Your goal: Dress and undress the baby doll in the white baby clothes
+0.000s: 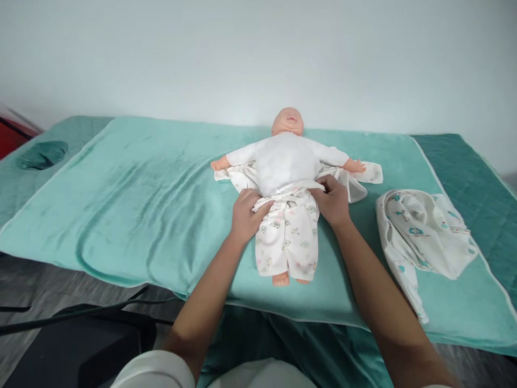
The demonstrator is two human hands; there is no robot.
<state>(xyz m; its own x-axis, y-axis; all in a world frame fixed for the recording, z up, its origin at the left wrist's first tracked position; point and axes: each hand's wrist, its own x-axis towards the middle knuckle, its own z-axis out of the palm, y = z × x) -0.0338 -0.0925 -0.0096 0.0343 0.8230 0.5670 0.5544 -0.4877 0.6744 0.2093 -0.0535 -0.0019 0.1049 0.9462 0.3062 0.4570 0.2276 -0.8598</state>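
Observation:
A baby doll (pixel 287 123) lies on its back, head toward the wall and arms spread wide. Its torso and upper arms are white cloth. Printed white baby pants (pixel 286 240) cover its legs, with the feet showing below the cuffs. My left hand (pixel 247 215) pinches the waistband at the doll's hip on the left. At the other hip my right hand (pixel 332 200) grips the same waistband, fingers closed on the cloth. A printed baby shirt (pixel 372 172) is spread under the doll's back and arms, its middle hidden by the body.
A crumpled white printed baby garment (pixel 424 231) lies to the right. The padded table (pixel 121 205) wears a teal velvet cover and has a face hole (pixel 42 155) at its left end. A pale wall (pixel 161 59) stands behind. A black case (pixel 105 339) and cables are on the floor.

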